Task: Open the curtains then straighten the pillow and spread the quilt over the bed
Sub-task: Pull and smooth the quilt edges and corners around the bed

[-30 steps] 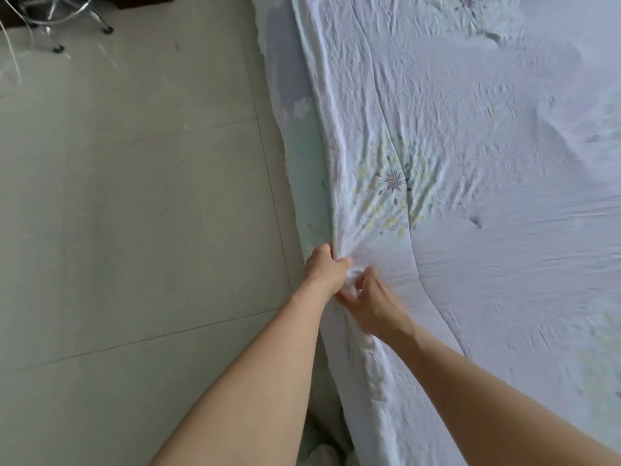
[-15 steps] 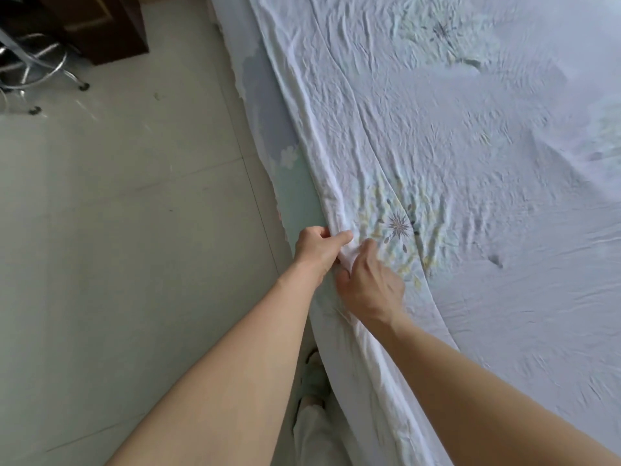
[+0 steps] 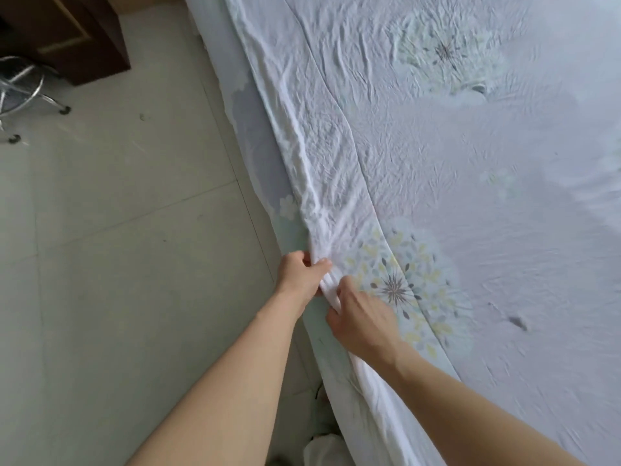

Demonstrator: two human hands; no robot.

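Note:
A pale lilac quilt (image 3: 437, 156) with printed flower bursts lies over the bed and fills the right of the view. Its white edge is bunched into folds along the bed's left side. My left hand (image 3: 300, 274) pinches that bunched edge between thumb and fingers. My right hand (image 3: 359, 317) grips the same fold just below and to the right, beside a flower print. Below the quilt's edge the bed's side (image 3: 255, 136) shows a pale green and lilac sheet. No pillow or curtains are in view.
Light floor tiles (image 3: 117, 264) cover the left half. A chrome stool base (image 3: 23, 92) on castors stands at the far left, next to dark brown wooden furniture (image 3: 74, 35) at the top left. White cloth lies on the floor (image 3: 322, 452) by the bed.
Both hands have moved along the quilt's edge toward the far end of the bed, still holding the bunched fold. The view has tilted up, bringing the stool and dark furniture further in.

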